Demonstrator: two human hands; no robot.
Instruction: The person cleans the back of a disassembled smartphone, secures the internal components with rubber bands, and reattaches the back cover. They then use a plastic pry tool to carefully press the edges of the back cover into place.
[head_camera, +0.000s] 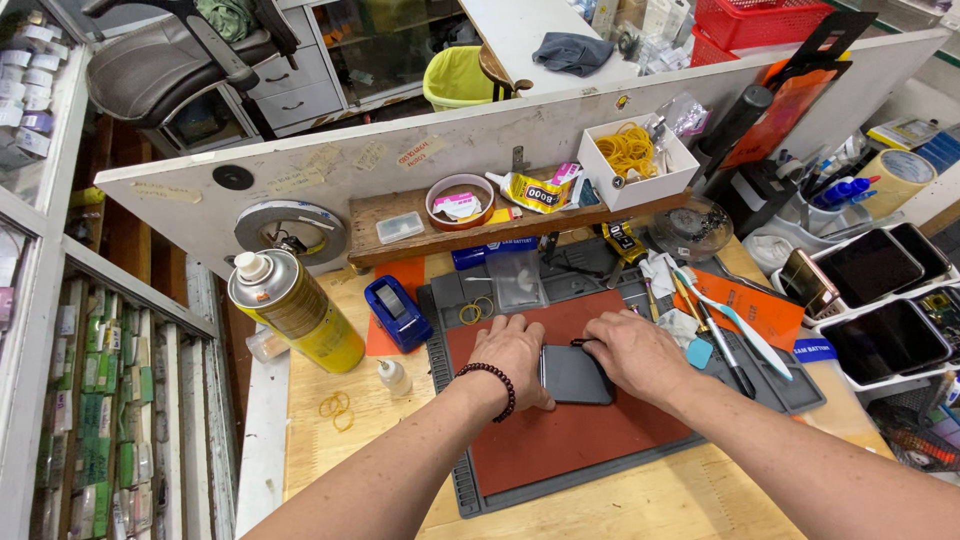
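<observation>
A dark grey phone (577, 376) lies flat on a red work mat (560, 440) in the middle of the bench. My left hand (512, 352), with a dark bead bracelet on its wrist, presses on the phone's left edge. My right hand (632, 352) covers the phone's upper right corner, fingers curled over the top edge, touching a small dark band there. Both hands grip the phone from opposite sides.
A yellow spray can (298, 310), a blue tape dispenser (396, 312) and a small glue bottle (393, 377) stand left of the mat. A toothbrush (722, 312) and tools lie right. Phones in trays (880, 300) sit far right. A wooden shelf (480, 225) holds glue, tape and a box of rubber bands (630, 158).
</observation>
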